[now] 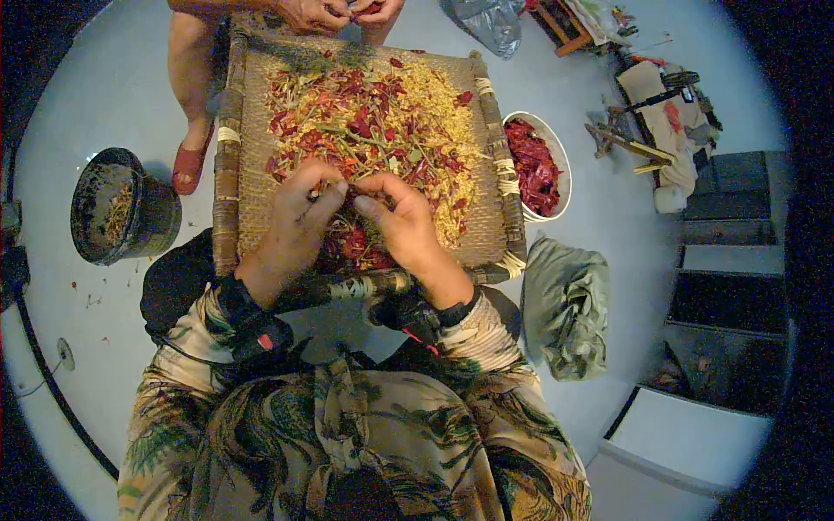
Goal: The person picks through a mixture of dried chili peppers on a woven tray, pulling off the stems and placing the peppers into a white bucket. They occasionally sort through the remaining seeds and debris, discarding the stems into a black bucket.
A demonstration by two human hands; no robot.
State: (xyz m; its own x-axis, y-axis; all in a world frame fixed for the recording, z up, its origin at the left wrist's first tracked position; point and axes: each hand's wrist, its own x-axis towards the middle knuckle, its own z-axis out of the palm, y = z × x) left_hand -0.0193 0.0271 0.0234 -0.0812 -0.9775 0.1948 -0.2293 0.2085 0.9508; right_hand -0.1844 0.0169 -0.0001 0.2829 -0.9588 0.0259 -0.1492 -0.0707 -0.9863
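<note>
A woven bamboo tray (pixel 486 200) lies on my knees, heaped with dried red chillies (pixel 365 117), stems and yellow seeds. My left hand (pixel 295 221) and my right hand (pixel 401 221) meet over the near part of the heap. Their fingertips pinch a dried red chilli (pixel 350 198) between them. More chillies lie under my palms. Across the tray another person's hands (pixel 334 13) also hold a red piece at the far rim.
A white bowl of red chillies (pixel 537 165) stands right of the tray. A black bucket (pixel 122 208) with stems sits at the left. A grey-green bag (pixel 569 304) lies at the right, steps beyond it. The other person's leg and red sandal (pixel 187 165) are at the far left.
</note>
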